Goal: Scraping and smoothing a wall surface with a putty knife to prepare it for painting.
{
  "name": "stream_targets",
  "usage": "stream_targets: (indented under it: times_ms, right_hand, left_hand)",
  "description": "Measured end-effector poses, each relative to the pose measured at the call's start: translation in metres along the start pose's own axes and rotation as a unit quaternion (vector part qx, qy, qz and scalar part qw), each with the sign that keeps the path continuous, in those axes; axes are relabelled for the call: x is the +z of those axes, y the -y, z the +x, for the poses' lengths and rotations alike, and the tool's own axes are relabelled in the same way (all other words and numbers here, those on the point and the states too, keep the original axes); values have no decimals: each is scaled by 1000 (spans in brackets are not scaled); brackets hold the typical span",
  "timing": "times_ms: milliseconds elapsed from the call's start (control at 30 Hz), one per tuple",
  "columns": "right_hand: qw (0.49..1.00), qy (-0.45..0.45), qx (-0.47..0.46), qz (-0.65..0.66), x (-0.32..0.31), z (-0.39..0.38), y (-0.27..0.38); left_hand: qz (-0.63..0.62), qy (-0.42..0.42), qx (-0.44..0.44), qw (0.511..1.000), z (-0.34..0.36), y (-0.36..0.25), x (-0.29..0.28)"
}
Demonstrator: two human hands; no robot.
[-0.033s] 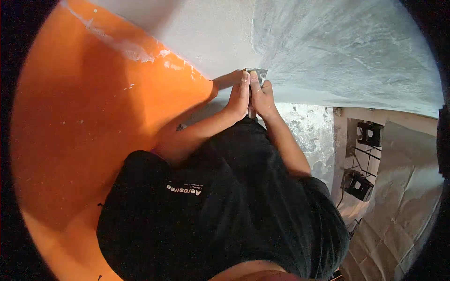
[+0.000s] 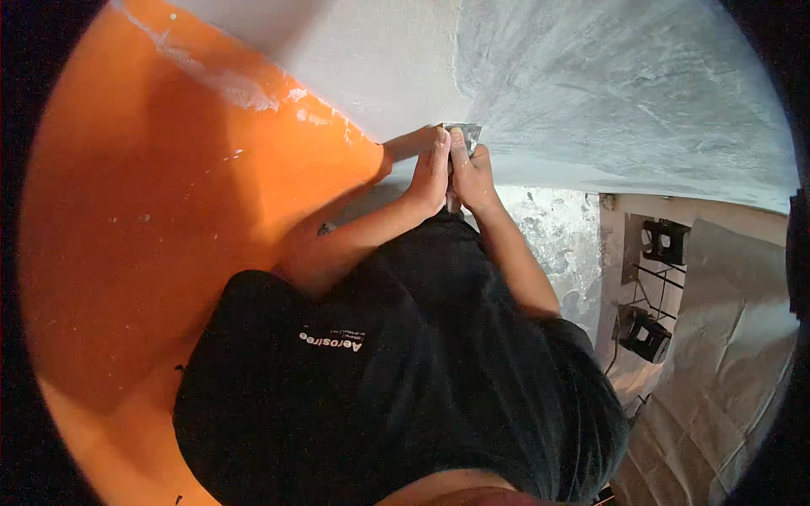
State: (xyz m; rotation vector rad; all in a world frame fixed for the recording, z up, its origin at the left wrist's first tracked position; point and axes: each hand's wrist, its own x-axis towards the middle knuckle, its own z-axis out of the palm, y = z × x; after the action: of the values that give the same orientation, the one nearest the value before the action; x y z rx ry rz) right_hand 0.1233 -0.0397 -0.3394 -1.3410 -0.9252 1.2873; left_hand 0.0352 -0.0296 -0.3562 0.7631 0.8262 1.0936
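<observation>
Both my hands are raised in front of my chest around one putty knife (image 2: 472,133) with a flat metal blade. My left hand (image 2: 431,175) is closed on its left side and my right hand (image 2: 474,183) on its right, the two thumbs side by side and pointing up the blade. Below the palms a bit of the handle shows; the fingers behind are mostly hidden. The blade's upper edge lies at the whitish plastered surface (image 2: 380,72), where a grey, streaky, smeared area (image 2: 591,84) begins. Whether the edge presses on it, I cannot tell.
An orange wall (image 2: 152,278) with whitish smears along its upper edge fills the left. Behind my right forearm is a patchy, peeling wall (image 2: 553,232). At the right, black frame-like objects (image 2: 664,243) stand beside a creased grey-brown sheet (image 2: 717,354).
</observation>
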Motion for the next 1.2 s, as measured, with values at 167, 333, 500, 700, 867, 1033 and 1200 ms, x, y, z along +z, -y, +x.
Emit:
stream_targets:
  times_ms: [167,333,500,700,867,1033,1200]
  right_hand:
    - [1000,-4,-12,-1,4,-2,7]
    - [1000,24,-18,10,4,-1,8]
    - [1000,14,-17,-13,8,-4,17]
    - [998,-8,-38,42,15,-6,10]
    - [1000,9,-6,19,10,-5,18]
    - [999,29,16,12,3,-2,23]
    - [1000,8,23,13,2,-10,20]
  left_hand:
    - [-22,17,-2,1000,2,2,-5]
    - [-2,8,8,1000,0,-2,-2]
    - [-31,10,-10,999,0,-10,-3]
    - [3,30,-15,999,1,-10,-11]
    - [30,8,28,999,-2,-12,-2]
    - [17,36,-71,997,7,1,-10]
    - [68,6,-5,998,-5,-13,4]
